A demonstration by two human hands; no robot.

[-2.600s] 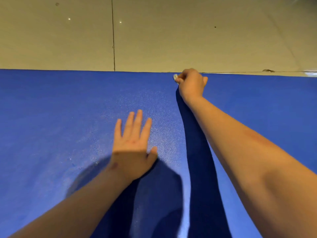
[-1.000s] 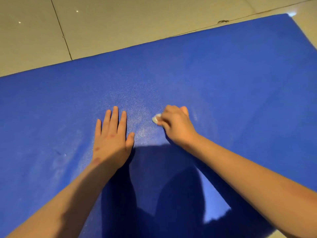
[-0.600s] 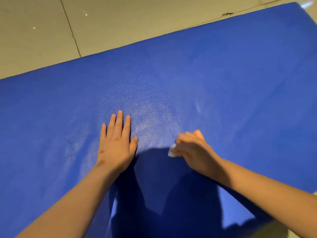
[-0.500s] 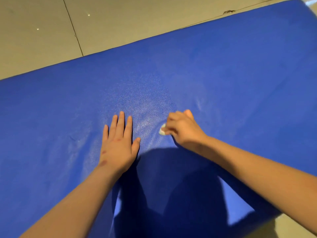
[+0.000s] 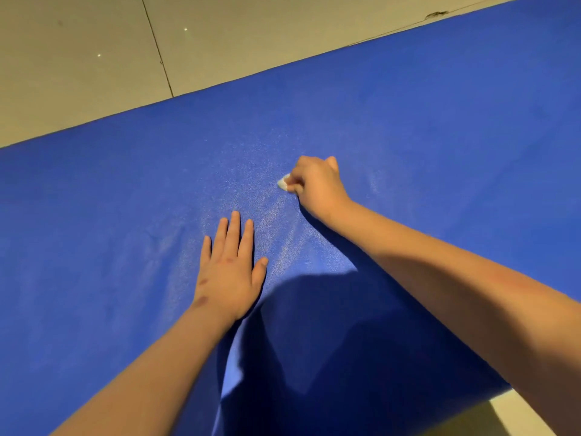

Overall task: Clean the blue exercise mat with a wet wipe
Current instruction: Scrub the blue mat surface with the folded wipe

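The blue exercise mat (image 5: 94, 231) fills most of the view and lies flat on a pale tiled floor (image 5: 78, 58), which shows beyond its far edge. Left of centre, the left hand (image 5: 229, 275) rests palm down on the mat, fingers straight and slightly spread, holding nothing. Just to its right the mat surface glistens in faint streaks. Further right and farther from the person, a small white wet wipe (image 5: 283, 183) is bunched against the mat, only its tip showing. The right hand (image 5: 317, 184) grips it with curled fingers and presses it down on the mat. A dark shadow (image 5: 314, 341) falls across the mat between the two forearms. A sliver of floor shows at the lower right corner.
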